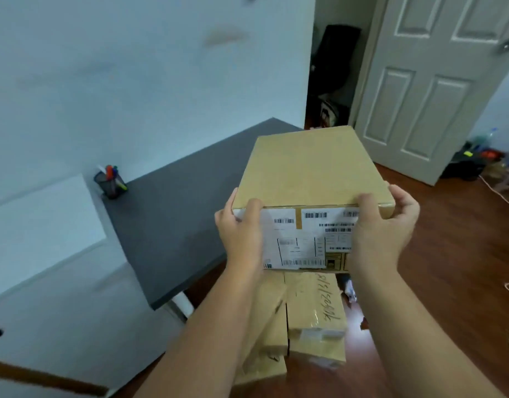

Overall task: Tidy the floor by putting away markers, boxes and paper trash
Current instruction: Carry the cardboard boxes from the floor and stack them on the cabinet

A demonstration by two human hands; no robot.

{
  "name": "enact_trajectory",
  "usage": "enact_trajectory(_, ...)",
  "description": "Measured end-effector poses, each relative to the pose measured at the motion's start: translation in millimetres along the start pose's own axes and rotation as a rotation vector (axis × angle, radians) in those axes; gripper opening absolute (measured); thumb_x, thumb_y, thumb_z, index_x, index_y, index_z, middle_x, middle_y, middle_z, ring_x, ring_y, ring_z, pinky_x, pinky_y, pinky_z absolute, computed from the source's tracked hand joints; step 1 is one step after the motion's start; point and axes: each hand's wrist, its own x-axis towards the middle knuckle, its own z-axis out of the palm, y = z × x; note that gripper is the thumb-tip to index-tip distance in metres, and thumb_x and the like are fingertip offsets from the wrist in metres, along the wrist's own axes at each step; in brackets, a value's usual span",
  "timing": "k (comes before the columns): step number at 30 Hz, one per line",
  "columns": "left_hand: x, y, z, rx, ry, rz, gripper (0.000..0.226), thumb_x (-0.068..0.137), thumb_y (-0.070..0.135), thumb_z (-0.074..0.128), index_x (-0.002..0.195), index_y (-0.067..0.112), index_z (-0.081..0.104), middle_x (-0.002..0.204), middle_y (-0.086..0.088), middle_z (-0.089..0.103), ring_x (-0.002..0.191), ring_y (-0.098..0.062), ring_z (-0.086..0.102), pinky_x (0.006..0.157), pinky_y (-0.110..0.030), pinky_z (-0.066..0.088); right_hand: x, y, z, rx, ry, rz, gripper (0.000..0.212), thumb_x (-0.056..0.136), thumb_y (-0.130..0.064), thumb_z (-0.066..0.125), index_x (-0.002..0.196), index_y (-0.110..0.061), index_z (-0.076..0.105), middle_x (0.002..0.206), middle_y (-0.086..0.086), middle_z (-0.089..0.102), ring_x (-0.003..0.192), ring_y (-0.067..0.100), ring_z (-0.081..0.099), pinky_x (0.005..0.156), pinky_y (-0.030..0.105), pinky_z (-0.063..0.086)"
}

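A brown cardboard box (307, 165) with white shipping labels on its near side is held up in front of me, above the floor. My left hand (240, 228) grips its near left corner and my right hand (382, 225) grips its near right corner, thumbs on top. Below it, several more cardboard boxes (313, 314) are stacked on the wooden floor. A black mesh cup (111, 183) with coloured markers stands on the dark desk at the wall.
The dark grey desk (173, 225) runs along the white wall at left. A white panelled door (431, 81) stands open at right, with a dark doorway beside it. Clutter (482, 159) and cords lie on the floor at far right.
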Motion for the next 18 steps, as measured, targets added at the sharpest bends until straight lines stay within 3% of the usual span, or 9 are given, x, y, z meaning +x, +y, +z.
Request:
enact_trajectory(4,-1,71,-98,-0.082,0.141,0.193,0.045,0.070,0.037,0.066,0.113,0.044,0.058,0.129,-0.006,0.058,0.103,-0.021,0.069,0.081,-0.039,0.060,-82,-32,65,0.147,-0.236,0.052,0.042,0.075,-0.030,0.069,0.112,-0.047,0.059,0.086,-0.017,0.070,0.073,-0.002,0.066,0.058,0.018,0.052)
enact_trajectory(9,-19,138,-265,-0.056,0.401,0.359,0.045,0.062,0.044,0.074,0.103,0.053,0.059,0.107,0.011,0.073,0.095,-0.008,0.072,0.088,-0.037,0.058,-233,-31,150,0.281,-0.495,0.135,0.038,0.077,-0.021,0.070,0.107,-0.041,0.060,0.096,-0.012,0.070,0.076,-0.004,0.068,0.062,0.013,0.052)
enact_trajectory(13,-48,175,-405,-0.011,0.652,0.423,0.045,0.061,0.044,0.078,0.099,0.060,0.058,0.103,0.010,0.074,0.090,-0.014,0.074,0.076,-0.034,0.060,-369,-17,203,0.340,-0.725,0.293,0.038,0.075,-0.022,0.070,0.104,-0.044,0.059,0.091,-0.014,0.070,0.071,-0.004,0.069,0.055,0.011,0.051)
enact_trajectory(15,-62,187,-466,0.024,0.765,0.434,0.047,0.062,0.044,0.076,0.101,0.062,0.057,0.102,0.011,0.074,0.086,-0.012,0.074,0.073,-0.033,0.061,-431,-9,221,0.330,-0.820,0.351,0.040,0.077,-0.022,0.069,0.108,-0.044,0.056,0.098,-0.012,0.068,0.074,-0.005,0.069,0.056,0.011,0.051)
enact_trajectory(18,-77,193,-541,0.048,0.886,0.406,0.063,0.060,0.049,0.074,0.120,0.053,0.055,0.103,0.014,0.071,0.090,-0.010,0.071,0.076,-0.034,0.060,-504,7,242,0.295,-0.924,0.412,0.045,0.080,-0.020,0.068,0.118,-0.040,0.053,0.108,-0.010,0.065,0.086,0.002,0.069,0.068,0.020,0.056)
